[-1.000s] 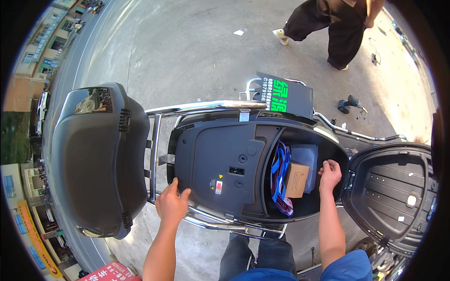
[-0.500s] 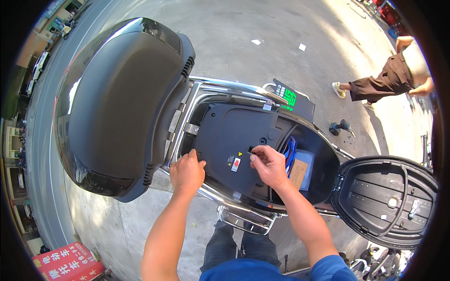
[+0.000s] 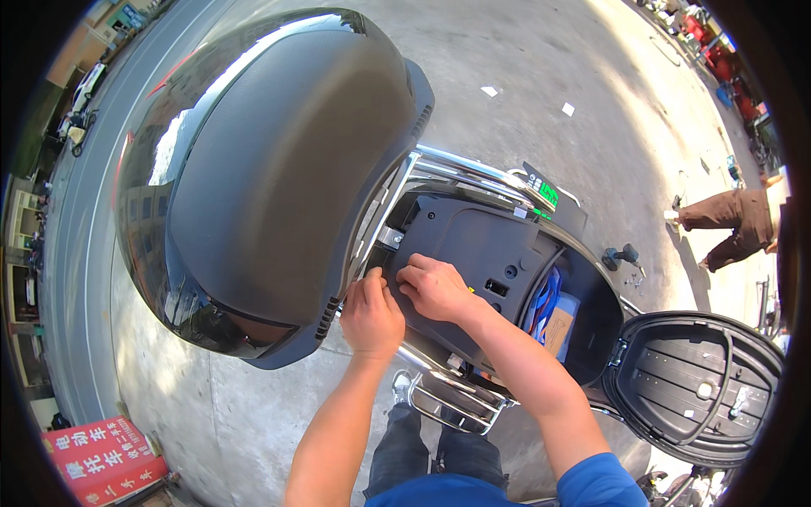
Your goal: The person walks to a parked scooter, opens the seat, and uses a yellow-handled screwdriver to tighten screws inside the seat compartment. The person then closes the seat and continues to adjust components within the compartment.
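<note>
A black plastic cover panel (image 3: 469, 228) lies in the scooter's body, with a small rectangular opening toward its right side. At the panel's left end, my left hand (image 3: 373, 317) has its fingers curled together over the edge beside the chrome rack (image 3: 456, 165). Close by, my right hand (image 3: 435, 289) reaches across the panel with bent, pinched fingers. The two sets of fingertips nearly meet; whatever they grip is hidden. Right of the panel, the black storage compartment (image 3: 601, 342) holds a blue item (image 3: 543, 304) and a brown cardboard piece (image 3: 557, 328).
A large black top box (image 3: 287, 144) stands on the rack to the left. The seat (image 3: 684, 380) is swung up at the right, its underside showing. On the concrete lie a cordless drill (image 3: 621, 256) and white scraps. Another person (image 3: 733, 221) walks at the far right.
My right hand has left the rectangular opening and moved left, beside my left hand. The view has shifted, so the scooter appears further right. The other person has walked away to the right.
</note>
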Action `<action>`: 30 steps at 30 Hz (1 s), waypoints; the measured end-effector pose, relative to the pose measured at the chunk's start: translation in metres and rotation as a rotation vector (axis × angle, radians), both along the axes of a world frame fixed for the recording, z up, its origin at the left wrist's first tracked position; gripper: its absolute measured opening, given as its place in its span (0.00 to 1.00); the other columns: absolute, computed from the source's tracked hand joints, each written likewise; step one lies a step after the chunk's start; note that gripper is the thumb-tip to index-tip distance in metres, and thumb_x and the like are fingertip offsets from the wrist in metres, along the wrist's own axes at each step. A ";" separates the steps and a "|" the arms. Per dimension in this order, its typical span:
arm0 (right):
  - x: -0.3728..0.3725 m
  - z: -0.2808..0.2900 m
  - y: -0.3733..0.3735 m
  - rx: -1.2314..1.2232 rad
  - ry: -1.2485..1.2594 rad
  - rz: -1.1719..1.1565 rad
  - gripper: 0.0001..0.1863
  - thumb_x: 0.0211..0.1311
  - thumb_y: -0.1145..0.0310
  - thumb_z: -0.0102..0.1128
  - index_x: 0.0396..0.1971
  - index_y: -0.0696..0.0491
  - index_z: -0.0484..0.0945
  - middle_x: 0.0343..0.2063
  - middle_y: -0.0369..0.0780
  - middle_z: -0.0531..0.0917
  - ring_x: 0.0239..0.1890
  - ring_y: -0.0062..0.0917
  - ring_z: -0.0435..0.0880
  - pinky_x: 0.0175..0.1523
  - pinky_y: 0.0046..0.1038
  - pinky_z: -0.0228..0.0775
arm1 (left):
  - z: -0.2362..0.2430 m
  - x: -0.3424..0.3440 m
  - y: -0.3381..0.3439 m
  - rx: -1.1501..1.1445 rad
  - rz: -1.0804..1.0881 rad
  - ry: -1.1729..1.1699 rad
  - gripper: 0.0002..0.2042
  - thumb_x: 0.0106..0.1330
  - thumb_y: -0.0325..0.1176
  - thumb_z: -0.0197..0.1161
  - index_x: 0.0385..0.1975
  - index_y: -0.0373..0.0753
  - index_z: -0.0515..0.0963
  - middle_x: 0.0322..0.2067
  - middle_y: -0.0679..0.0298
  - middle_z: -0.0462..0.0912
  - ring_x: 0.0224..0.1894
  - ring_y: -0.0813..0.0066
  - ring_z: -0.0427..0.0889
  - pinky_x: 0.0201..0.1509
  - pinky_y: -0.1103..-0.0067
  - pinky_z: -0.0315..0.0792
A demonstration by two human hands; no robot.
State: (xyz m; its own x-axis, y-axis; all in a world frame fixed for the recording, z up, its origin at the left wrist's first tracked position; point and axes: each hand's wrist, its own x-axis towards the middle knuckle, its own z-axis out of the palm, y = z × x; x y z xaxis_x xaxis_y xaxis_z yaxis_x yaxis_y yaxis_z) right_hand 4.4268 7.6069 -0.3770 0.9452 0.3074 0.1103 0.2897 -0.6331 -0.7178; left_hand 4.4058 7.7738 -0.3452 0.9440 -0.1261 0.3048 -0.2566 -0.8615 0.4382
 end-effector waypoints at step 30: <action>-0.016 -0.005 0.045 -0.254 -0.139 -0.233 0.11 0.60 0.64 0.64 0.29 0.57 0.83 0.29 0.46 0.84 0.32 0.37 0.88 0.36 0.36 0.83 | -0.009 0.000 0.005 -0.075 -0.012 0.003 0.16 0.66 0.25 0.70 0.52 0.39 0.79 0.38 0.65 0.87 0.41 0.60 0.88 0.41 0.65 0.81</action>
State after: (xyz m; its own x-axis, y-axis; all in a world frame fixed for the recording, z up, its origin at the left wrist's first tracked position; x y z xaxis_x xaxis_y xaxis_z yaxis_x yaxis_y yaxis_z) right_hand 4.4112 7.6521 -0.3820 0.9744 0.1196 0.1902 0.2001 -0.8468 -0.4929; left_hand 4.4053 7.7792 -0.3544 0.9436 -0.1148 0.3106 -0.2654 -0.8232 0.5019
